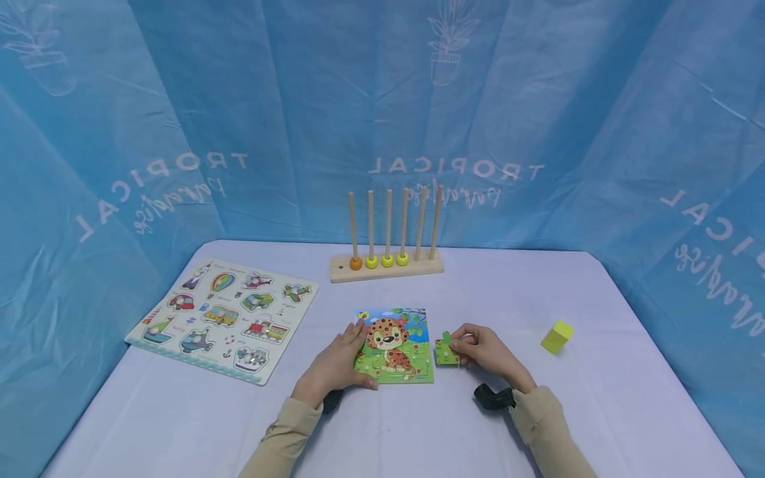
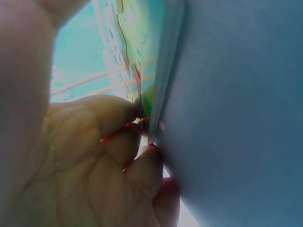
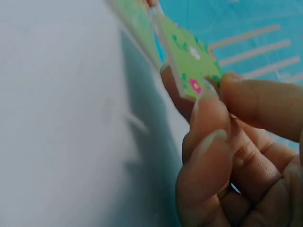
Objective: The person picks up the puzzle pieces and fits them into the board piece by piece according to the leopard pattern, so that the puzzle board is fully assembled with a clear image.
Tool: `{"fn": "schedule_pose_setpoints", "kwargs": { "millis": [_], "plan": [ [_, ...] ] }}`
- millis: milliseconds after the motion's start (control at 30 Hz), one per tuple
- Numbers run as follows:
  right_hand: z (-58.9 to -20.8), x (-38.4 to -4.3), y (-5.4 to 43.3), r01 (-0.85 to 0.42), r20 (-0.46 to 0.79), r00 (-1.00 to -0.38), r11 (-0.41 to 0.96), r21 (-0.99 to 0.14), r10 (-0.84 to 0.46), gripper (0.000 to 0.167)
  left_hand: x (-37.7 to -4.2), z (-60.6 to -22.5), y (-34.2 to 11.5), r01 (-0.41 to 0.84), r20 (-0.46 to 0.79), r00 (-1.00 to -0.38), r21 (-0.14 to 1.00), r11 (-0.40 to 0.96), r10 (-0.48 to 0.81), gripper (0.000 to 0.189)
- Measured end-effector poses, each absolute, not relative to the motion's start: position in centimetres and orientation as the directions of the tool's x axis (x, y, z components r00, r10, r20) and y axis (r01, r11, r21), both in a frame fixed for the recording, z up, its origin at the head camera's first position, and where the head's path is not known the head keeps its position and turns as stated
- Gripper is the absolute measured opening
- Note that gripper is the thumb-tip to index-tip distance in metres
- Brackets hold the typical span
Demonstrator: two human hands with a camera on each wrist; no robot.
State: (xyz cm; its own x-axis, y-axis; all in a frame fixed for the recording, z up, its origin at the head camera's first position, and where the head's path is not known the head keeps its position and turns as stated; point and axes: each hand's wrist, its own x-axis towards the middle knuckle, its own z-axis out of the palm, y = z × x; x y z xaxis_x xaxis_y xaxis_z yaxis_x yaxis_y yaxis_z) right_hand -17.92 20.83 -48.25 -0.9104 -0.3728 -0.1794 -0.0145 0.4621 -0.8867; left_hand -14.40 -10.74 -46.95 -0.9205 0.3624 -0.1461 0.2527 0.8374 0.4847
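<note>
A square jigsaw puzzle (image 1: pixel 421 352) with a spotted leopard cub on green grass lies in front of me. My left hand (image 1: pixel 339 362) rests at its left side, fingers along the left edge and thumb by the lower left corner. In the left wrist view, fingertips touch the edge of the puzzle (image 2: pixel 149 28). Just right of the puzzle, my right hand (image 1: pixel 491 352) pinches a green puzzle piece (image 1: pixel 445 352) between thumb and fingers. Seen from the right wrist, that piece (image 3: pixel 191 56) is tilted and shows a white and a pink flower.
A peg board of vehicles (image 1: pixel 275 372) lies at the left. Behind the puzzle stands a wooden stand with upright rods (image 1: pixel 387 271), one orange and several yellow beads on it. A yellow block (image 1: pixel 557 337) sits to the right. Blue curtains (image 1: pixel 370 99) surround the white table (image 1: pixel 418 431).
</note>
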Motion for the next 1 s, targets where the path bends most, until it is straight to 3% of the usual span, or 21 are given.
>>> {"fn": "schedule_pose_setpoints", "kwargs": {
  "millis": [433, 667, 1000],
  "plan": [
    [-47.5, -18.2, 9.8, -0.083, -0.105, -0.853, 0.331, -0.94, -0.512, 0.015, -14.3, -46.8, -10.9, 0.259, -0.135, -0.921, 0.493, 0.831, 0.366, 0.111],
    [-49.6, -16.7, 8.0, -0.204, -0.008, -0.897, 0.431, -0.879, -0.441, 0.012, -14.3, -47.3, -10.9, 0.284, -0.126, -0.913, 0.486, 0.827, 0.388, 0.112],
    [-50.1, -16.3, 6.9, -0.358, 0.159, -0.913, 0.552, -0.753, -0.375, 0.012, -14.4, -47.2, -11.0, 0.28, -0.122, -0.918, 0.472, 0.836, 0.376, 0.112]
  ]
}}
